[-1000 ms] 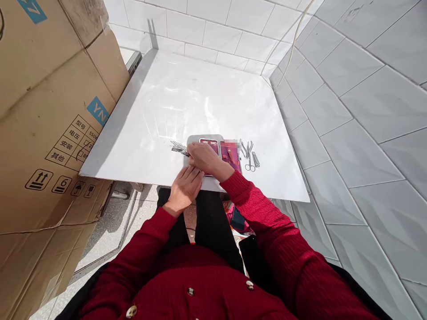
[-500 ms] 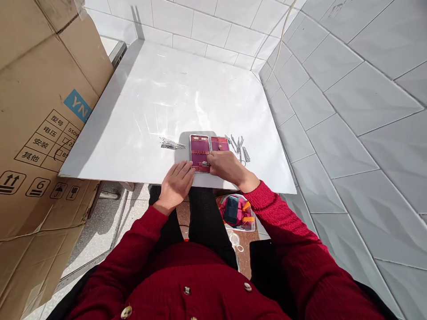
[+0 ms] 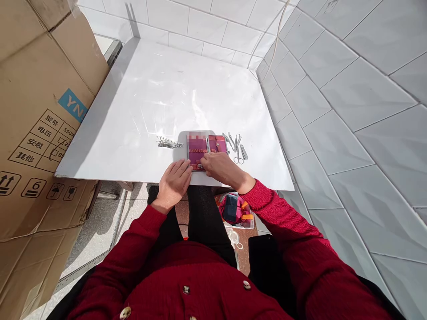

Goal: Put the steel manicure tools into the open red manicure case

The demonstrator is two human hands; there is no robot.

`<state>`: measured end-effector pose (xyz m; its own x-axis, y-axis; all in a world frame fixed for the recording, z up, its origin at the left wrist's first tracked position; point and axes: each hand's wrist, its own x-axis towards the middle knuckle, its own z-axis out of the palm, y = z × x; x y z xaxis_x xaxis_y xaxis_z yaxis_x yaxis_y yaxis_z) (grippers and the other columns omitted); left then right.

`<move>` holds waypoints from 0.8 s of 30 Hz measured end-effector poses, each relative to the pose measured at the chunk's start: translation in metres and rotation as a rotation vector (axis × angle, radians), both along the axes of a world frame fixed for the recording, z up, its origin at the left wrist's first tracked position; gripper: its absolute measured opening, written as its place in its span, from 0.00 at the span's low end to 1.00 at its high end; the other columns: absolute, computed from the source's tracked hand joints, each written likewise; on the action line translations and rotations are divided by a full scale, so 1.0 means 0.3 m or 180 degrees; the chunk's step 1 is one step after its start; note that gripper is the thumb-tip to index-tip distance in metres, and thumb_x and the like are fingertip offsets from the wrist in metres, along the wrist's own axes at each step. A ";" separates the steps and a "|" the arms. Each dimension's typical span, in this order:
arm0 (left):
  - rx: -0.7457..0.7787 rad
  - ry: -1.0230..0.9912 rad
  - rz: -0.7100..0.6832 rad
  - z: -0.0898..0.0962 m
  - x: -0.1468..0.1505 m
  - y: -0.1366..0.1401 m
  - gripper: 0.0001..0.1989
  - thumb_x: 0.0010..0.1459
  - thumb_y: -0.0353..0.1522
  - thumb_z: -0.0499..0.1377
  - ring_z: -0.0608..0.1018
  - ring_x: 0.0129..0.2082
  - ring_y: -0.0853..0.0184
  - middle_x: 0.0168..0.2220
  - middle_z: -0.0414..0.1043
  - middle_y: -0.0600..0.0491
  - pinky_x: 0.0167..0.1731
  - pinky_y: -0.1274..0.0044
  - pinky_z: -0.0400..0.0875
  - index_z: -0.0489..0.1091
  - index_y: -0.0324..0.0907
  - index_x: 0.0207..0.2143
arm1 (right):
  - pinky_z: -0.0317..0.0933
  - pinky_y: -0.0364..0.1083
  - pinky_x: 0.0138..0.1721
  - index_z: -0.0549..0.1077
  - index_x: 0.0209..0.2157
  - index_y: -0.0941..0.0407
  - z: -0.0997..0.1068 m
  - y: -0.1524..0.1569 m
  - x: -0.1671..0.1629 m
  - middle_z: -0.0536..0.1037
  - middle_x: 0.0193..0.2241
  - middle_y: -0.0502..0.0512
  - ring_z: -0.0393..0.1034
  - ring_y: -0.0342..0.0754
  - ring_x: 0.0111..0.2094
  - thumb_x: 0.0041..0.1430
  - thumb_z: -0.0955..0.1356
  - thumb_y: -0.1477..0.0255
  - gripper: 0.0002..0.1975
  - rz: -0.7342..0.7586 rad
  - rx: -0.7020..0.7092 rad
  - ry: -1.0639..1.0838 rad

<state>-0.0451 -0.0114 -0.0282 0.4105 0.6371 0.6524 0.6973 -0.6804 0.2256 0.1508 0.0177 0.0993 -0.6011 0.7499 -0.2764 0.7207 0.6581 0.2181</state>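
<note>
Head view: right hand point(image 3: 223, 168) pinches a metal piece point(image 3: 200, 166) in the case point(image 3: 196, 157), left hand point(image 3: 174, 180) flat at its edge.

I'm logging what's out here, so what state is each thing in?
Red case: open, lying on the white table
Metal tools: loose, piled left of the case
Scissors: lying right of the case; blades too small to judge
Small metal piece: in the case, partly hidden
Left hand: fingers extended, at the case's left edge
Right hand: bent over the case; grip unclear
Cardboard box: standing, scuffed
</note>
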 end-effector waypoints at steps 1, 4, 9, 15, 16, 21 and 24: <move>0.0033 -0.0004 0.0003 0.001 0.001 0.000 0.14 0.72 0.29 0.55 0.77 0.63 0.54 0.60 0.77 0.44 0.60 0.60 0.74 0.76 0.40 0.55 | 0.61 0.48 0.41 0.77 0.46 0.63 -0.001 -0.001 0.000 0.80 0.43 0.66 0.77 0.57 0.46 0.64 0.69 0.81 0.09 0.0009 0.0006 0.0013; 0.0106 -0.0016 0.0003 0.000 0.003 0.000 0.13 0.72 0.28 0.55 0.77 0.63 0.54 0.60 0.77 0.43 0.61 0.60 0.75 0.76 0.39 0.54 | 0.61 0.48 0.41 0.77 0.46 0.63 -0.009 0.000 0.001 0.80 0.43 0.66 0.77 0.56 0.47 0.65 0.69 0.80 0.09 0.0032 0.0013 0.0093; -0.0002 -0.0030 -0.0010 -0.004 0.002 0.000 0.15 0.72 0.28 0.55 0.76 0.64 0.54 0.61 0.77 0.43 0.62 0.59 0.74 0.76 0.40 0.56 | 0.61 0.49 0.43 0.77 0.45 0.62 -0.032 0.007 0.004 0.80 0.43 0.65 0.77 0.57 0.47 0.65 0.69 0.80 0.08 0.0038 0.0078 0.0218; -0.0129 -0.0062 -0.0064 -0.005 -0.001 0.001 0.16 0.72 0.29 0.54 0.75 0.65 0.54 0.62 0.75 0.44 0.62 0.58 0.74 0.75 0.42 0.57 | 0.55 0.47 0.34 0.79 0.40 0.61 -0.008 0.033 0.040 0.82 0.40 0.64 0.78 0.54 0.41 0.62 0.66 0.82 0.10 -0.0375 0.0009 0.0226; -0.0162 -0.0085 -0.0080 -0.006 -0.002 0.001 0.16 0.72 0.29 0.54 0.74 0.66 0.54 0.63 0.75 0.44 0.62 0.58 0.73 0.75 0.42 0.57 | 0.54 0.47 0.32 0.79 0.39 0.61 0.001 0.043 0.056 0.83 0.39 0.62 0.77 0.53 0.39 0.61 0.67 0.81 0.09 -0.0510 -0.0059 0.0252; -0.0228 -0.0201 -0.0127 -0.014 -0.001 0.006 0.18 0.71 0.29 0.54 0.74 0.66 0.53 0.64 0.74 0.44 0.63 0.56 0.72 0.74 0.43 0.60 | 0.53 0.43 0.31 0.79 0.32 0.58 0.006 0.102 0.161 0.80 0.29 0.50 0.71 0.45 0.31 0.53 0.71 0.78 0.04 -0.1353 -0.0655 0.1302; -0.0185 -0.0229 -0.0119 -0.013 0.001 0.009 0.18 0.71 0.29 0.54 0.75 0.65 0.53 0.63 0.75 0.44 0.63 0.57 0.72 0.74 0.43 0.59 | 0.55 0.43 0.31 0.79 0.31 0.60 -0.020 0.130 0.201 0.77 0.26 0.48 0.67 0.42 0.28 0.51 0.70 0.79 0.05 -0.1841 -0.1019 0.2072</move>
